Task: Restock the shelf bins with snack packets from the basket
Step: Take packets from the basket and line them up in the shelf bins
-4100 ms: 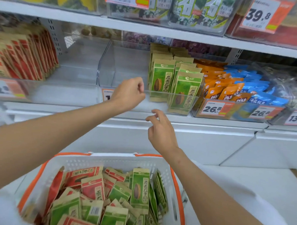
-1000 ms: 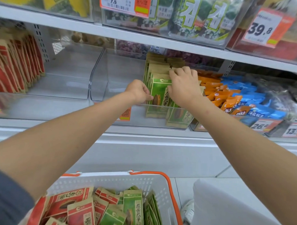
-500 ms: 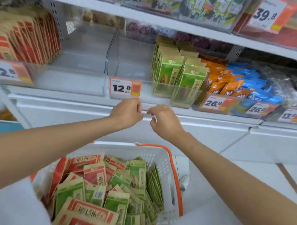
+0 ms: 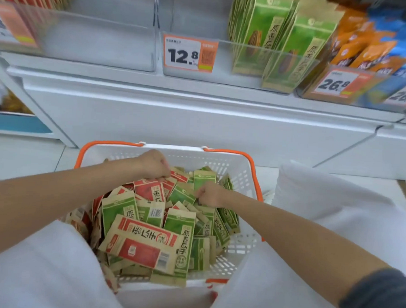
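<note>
We see the basket [image 4: 230,152], white with an orange rim, low in front of the shelf [image 4: 199,100], heaped with packets [image 4: 147,242], green and red mixed, mostly flat and overlapping. The left hand [image 4: 154,163] is down at the basket's far edge, fingers curled, fingertips in among the red packets [image 4: 149,190]. We cannot tell if it has one grasped. The right hand [image 4: 210,193] is nearer the basket's right wall, clenched, thumb and fingers pinching the edge of a green packet [image 4: 181,196] on top of the heap. Both forearms reach in from the near side, with white cloth either side of the basket.

On the shelf a clear bin [image 4: 224,61] holds stocked packets [image 4: 263,33], green, upright in two rows at its right end. A 12.8 tag [image 4: 190,53] sits on its front left corner. A second bin [image 4: 97,42] stands just left of it. To the right we see orange packets [image 4: 364,49] behind a 26.8 tag [image 4: 335,84], blurred.
</note>
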